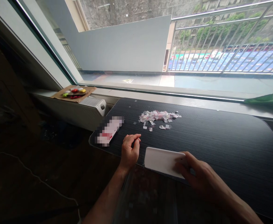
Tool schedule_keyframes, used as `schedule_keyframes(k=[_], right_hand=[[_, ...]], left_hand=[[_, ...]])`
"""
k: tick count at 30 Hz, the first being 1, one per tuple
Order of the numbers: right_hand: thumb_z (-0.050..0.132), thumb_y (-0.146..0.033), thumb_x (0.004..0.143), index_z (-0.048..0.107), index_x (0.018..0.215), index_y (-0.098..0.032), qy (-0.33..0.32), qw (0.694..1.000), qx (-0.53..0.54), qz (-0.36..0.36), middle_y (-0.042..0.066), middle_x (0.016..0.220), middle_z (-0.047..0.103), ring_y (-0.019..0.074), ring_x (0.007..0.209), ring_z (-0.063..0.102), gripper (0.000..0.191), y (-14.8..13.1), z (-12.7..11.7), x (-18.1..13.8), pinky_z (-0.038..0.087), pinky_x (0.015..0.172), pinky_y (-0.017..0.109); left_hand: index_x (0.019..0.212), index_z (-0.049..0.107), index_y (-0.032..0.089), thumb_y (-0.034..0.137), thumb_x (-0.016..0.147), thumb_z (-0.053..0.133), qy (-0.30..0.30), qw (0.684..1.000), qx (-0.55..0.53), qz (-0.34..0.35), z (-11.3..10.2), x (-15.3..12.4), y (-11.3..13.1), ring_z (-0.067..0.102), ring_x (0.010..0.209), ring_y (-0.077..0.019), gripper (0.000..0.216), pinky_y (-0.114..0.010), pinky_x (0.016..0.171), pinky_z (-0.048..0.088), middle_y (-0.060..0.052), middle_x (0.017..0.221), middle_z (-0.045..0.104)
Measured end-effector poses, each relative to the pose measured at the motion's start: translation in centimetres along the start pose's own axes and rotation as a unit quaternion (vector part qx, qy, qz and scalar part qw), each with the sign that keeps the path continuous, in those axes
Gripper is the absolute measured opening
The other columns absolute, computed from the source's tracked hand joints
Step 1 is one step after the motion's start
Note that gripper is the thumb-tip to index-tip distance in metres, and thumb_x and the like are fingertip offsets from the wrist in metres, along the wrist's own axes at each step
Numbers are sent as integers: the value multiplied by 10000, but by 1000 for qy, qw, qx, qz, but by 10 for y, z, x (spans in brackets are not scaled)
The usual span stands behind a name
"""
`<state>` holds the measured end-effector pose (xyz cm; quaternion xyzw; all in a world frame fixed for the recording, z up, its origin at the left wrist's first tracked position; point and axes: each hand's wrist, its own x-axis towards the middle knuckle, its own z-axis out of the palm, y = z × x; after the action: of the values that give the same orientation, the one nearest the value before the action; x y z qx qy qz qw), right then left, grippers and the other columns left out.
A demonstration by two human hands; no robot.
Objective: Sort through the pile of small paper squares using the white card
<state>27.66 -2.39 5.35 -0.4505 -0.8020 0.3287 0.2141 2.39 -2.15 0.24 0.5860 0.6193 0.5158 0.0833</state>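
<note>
My right hand (198,175) grips a flat white rectangular plate (162,161) by its right end, holding it at the near edge of the black ribbed table (220,140). My left hand (130,149) rests on the table just left of the plate, fingers curled in loosely, with nothing visible in them. A heap of small pink and white paper scraps (158,117) lies on the table beyond both hands. A blurred white and red flat object (109,130) lies near the table's left edge.
A white radiator (93,103) stands left of the table, with a cardboard sheet (73,92) carrying small coloured pieces behind it. A green cloth (264,101) lies on the window sill at the far right. A large window faces a railing outside.
</note>
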Motion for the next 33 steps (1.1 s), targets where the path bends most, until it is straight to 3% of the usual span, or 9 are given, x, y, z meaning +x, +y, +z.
schedule_keyframes(k=[3,7,9,11,14,16,24,29,33], right_hand=[[466,-378,943,486,786,-277,-14,1000,0,16,-31,629,654,166,526,591,188,3,-2,-3,415,506,279],[499,-464,907,587,856,-266,62,996,20,64,9,747,724,204,660,665,223,24,-7,-5,486,611,314],[512,-478,878,612,871,-262,101,990,28,98,27,793,746,222,709,683,239,39,-10,-4,507,647,332],[514,-493,842,613,831,-260,120,985,30,121,29,746,734,223,670,669,253,50,-11,-3,510,609,333],[522,-517,790,600,754,-259,114,984,38,131,19,645,689,212,578,631,271,58,-11,0,500,520,323],[519,-523,782,597,739,-256,103,984,44,136,18,627,676,210,563,629,281,57,-12,1,505,502,321],[512,-523,780,629,782,-234,77,985,56,141,44,658,701,223,584,660,312,51,-17,5,528,505,332],[551,-479,784,596,716,-253,96,986,62,119,9,606,687,202,536,650,241,51,-17,5,529,475,304],[543,-449,836,595,819,-259,160,978,48,123,47,751,777,244,672,739,198,63,-19,10,586,584,335]], left_hand=[[958,697,197,164,911,468,-7,1000,1,-1,-1,3,1,662,837,-188,236,-375,894,511,-32,827,718],[887,700,201,161,902,498,-51,999,-2,8,-13,0,13,661,847,-184,206,-338,824,535,-41,853,720],[830,700,213,166,871,555,-99,995,1,26,-23,-10,21,661,867,-189,157,-356,862,534,-31,850,710],[878,697,221,152,833,609,-193,978,45,72,-36,-23,27,659,903,-198,121,-480,1040,450,-25,898,690],[1058,664,222,116,764,673,-259,953,105,116,-49,-40,30,633,1074,-249,313,-584,1127,342,-63,1093,667],[1076,638,215,88,762,662,-256,950,126,129,-52,-46,28,629,1085,-247,340,-584,1124,343,-66,1101,662],[824,611,219,105,882,538,-209,963,109,128,-44,-45,31,643,910,-175,147,-559,1108,335,5,842,649],[790,597,222,82,826,574,-272,950,94,122,-51,-54,43,641,908,-178,147,-534,1112,366,7,819,647],[786,629,234,85,804,613,-308,934,111,140,-56,-54,51,642,846,-182,151,-531,1071,428,0,819,642]])
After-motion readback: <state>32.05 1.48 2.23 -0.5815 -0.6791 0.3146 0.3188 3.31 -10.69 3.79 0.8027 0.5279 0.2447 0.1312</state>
